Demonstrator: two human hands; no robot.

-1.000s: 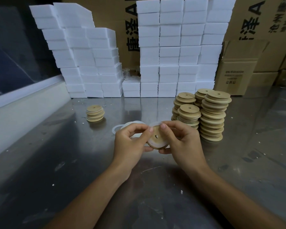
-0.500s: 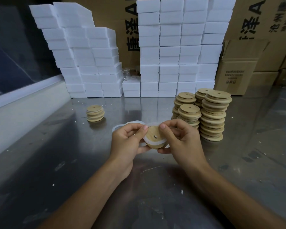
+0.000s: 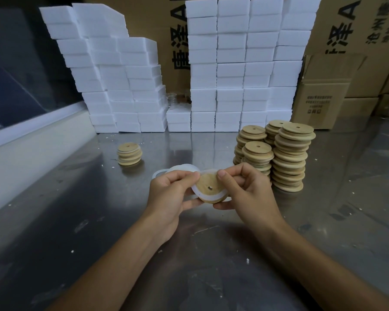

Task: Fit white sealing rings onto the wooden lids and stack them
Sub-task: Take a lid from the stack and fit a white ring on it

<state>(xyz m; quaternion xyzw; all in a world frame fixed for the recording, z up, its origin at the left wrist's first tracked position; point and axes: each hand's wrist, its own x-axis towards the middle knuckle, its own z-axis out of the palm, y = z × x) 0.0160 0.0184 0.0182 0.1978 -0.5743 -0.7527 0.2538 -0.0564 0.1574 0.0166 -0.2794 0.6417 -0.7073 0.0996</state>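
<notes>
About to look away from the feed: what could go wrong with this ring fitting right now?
The white sealing ring sits only partly round the wooden lid pinched by the left hand and right hand; it may snap off. The right hand is close to the tall lid stacks, which look uneven and could topple.

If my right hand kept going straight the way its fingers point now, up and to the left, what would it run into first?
The right hand already holds the wooden lid, so beyond that its fingers would probably meet the left hand fingertips first, then the loose white rings on the table; depth is hard to judge.
</notes>
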